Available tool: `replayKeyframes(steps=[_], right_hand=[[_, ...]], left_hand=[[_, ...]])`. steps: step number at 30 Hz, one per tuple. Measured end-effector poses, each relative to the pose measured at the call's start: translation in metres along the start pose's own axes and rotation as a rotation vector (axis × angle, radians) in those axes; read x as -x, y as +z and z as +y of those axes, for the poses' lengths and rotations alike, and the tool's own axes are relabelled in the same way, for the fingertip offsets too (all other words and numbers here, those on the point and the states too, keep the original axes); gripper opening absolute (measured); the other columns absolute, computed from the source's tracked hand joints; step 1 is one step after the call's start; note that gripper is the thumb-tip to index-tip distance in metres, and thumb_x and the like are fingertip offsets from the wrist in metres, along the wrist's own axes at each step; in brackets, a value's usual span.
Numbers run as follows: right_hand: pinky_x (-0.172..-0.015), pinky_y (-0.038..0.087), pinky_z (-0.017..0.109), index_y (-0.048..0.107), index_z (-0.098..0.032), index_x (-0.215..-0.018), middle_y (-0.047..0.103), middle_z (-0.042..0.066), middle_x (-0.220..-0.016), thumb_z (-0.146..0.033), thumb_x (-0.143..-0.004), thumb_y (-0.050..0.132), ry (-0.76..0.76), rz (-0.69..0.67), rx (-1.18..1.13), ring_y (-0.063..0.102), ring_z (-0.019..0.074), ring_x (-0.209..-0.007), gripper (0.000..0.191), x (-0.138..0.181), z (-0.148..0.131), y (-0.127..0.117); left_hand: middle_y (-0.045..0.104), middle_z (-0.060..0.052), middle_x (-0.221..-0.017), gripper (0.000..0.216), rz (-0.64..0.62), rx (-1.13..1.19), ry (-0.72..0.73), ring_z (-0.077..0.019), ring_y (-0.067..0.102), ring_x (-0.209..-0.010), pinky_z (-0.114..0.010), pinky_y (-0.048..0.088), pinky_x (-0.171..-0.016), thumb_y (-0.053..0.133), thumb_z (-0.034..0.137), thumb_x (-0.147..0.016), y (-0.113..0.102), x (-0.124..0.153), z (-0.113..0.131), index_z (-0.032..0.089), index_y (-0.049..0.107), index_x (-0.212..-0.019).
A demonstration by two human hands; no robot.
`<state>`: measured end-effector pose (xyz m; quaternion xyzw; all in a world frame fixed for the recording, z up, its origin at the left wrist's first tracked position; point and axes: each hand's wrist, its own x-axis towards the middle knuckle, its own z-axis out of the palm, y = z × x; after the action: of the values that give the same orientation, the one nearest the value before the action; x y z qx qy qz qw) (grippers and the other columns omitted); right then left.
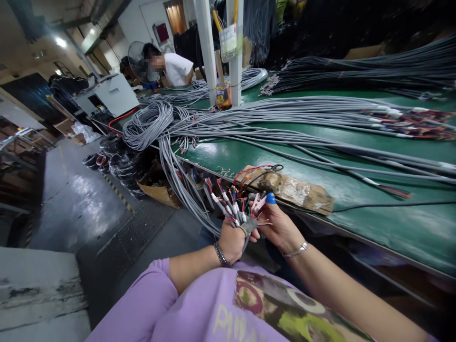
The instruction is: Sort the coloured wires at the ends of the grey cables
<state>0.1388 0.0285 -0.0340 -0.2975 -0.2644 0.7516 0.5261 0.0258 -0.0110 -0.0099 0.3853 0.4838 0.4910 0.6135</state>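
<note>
My left hand (233, 241) is closed around a bunch of grey cable ends (228, 205) whose coloured wires and white connectors fan out above my fist. My right hand (280, 225) is right beside it, pinching a small pinkish connector (259, 201) between thumb and a blue-capped fingertip (270, 198). The grey cables (185, 190) run from my left fist up over the edge of the green table (374, 190). Both hands hover in front of that edge, above my lap.
Long bundles of grey cable (285, 118) lie across the table, with a coil (149, 121) at its left end. A taped cardboard piece (295, 190) sits on the near edge. White posts (206, 47) stand at the back. Another person (171, 66) works far off.
</note>
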Motion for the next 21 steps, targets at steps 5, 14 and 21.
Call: replayKeyframes(steps=[5,14,21], right_hand=[[-0.055,0.051,0.031,0.068,-0.023,-0.081,0.068,0.003,-0.072,-0.068,-0.074,0.061,0.017,0.075,-0.107,0.060,0.0183,-0.059,0.046,0.002,0.000,-0.004],[-0.056,0.046,0.026,0.069,-0.022,-0.076,0.065,-0.001,-0.070,-0.045,-0.077,0.072,0.017,0.120,-0.102,0.053,0.0128,-0.059,0.024,0.004,-0.010,0.000],[-0.065,0.048,0.029,0.069,-0.024,-0.079,0.066,0.002,-0.076,-0.058,-0.081,0.062,-0.197,0.186,0.247,0.056,0.0166,-0.068,0.034,0.009,0.001,-0.011]], left_hand=[[0.055,-0.002,-0.047,0.040,-0.017,0.014,0.019,-0.0080,0.047,-0.041,-0.020,0.040,-0.042,0.073,0.048,-0.066,-0.005,0.005,-0.001,0.013,0.060,-0.052],[0.055,-0.001,-0.047,0.034,0.038,0.084,0.030,-0.0080,0.048,-0.043,-0.020,0.039,-0.044,0.073,0.042,-0.065,-0.008,0.007,0.007,0.013,0.059,-0.053],[0.056,-0.001,-0.050,0.032,0.074,0.117,0.038,-0.0086,0.050,-0.046,-0.020,0.039,-0.045,0.073,0.042,-0.063,-0.003,-0.002,0.005,0.014,0.060,-0.057]])
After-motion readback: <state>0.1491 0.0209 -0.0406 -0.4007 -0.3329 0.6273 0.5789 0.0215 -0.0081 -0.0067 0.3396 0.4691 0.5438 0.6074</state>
